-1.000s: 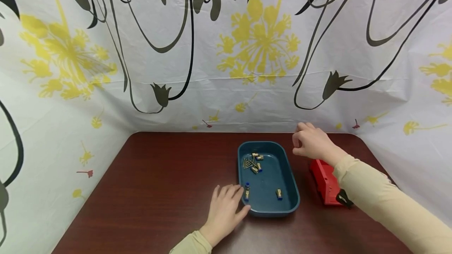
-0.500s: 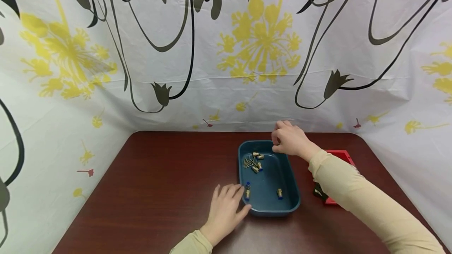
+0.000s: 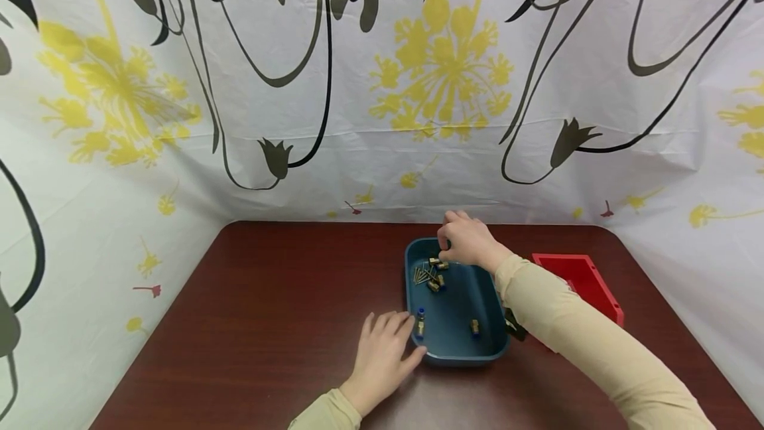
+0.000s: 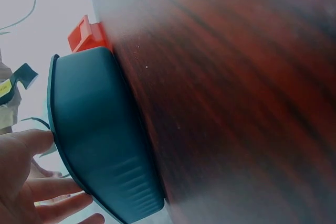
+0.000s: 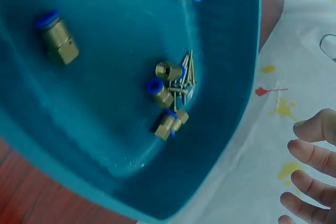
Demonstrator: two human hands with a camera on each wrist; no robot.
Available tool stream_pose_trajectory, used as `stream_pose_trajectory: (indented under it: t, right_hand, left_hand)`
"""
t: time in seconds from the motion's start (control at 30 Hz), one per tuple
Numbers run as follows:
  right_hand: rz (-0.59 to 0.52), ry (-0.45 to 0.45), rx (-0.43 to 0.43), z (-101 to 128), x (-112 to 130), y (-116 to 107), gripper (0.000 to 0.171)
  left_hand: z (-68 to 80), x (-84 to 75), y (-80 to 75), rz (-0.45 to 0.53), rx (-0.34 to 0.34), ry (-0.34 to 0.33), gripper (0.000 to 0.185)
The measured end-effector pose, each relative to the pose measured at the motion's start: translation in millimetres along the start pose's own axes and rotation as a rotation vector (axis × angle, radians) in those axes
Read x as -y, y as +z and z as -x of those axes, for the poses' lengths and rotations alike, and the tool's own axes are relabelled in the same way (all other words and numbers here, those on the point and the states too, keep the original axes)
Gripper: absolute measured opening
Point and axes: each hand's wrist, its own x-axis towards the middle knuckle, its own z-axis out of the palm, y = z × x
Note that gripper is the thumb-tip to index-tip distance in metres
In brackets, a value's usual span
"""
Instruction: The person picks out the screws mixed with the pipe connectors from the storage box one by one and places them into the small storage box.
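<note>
**Q:** What surrounds the work?

**A:** Behind a dark red-brown table [image 3: 268, 324] hangs a white curtain [image 3: 382, 85] printed with yellow flowers and black stems. On the table sits a dark teal tray [image 3: 486, 344], and just to its right, a red box [image 3: 581, 277], open at the top.

**Q:** What lies in the tray?

**A:** Several small brass fittings with blue ends. A cluster of fittings [image 3: 434, 274] lies near the far end beside a bundle of thin brass pins [image 5: 185, 77]. Two more fittings lie apart near the close end, one by the left wall [image 3: 420, 325] and one toward the right [image 3: 474, 328].

**Q:** Where are the hands?

**A:** The left hand [image 3: 383, 357] rests flat on the table with fingers spread, its thumb side touching the tray's near left corner. The right hand [image 3: 467, 241] hovers over the tray's far end, directly above the cluster, fingers curled downward. The right wrist view shows its fingertips [image 5: 310, 150] loose and apart, holding nothing.

**Q:** Which step does this look like?

**A:** Seemingly the reach for a piece from the cluster, with nothing yet gripped. Judging by the layout, the coming move calls for a fine pinch on one fitting without dragging the pins along, while the left hand steadies the tray.
</note>
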Motion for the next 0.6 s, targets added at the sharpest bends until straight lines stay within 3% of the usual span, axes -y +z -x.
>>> stream_pose_trajectory:
  t: [0.6]
  right_hand:
    - [-0.016,0.033,0.068,-18.8,11.3,27.4,0.021]
  left_hand:
    - [-0.7,0.2,0.3,0.02,0.003,-0.002,0.045]
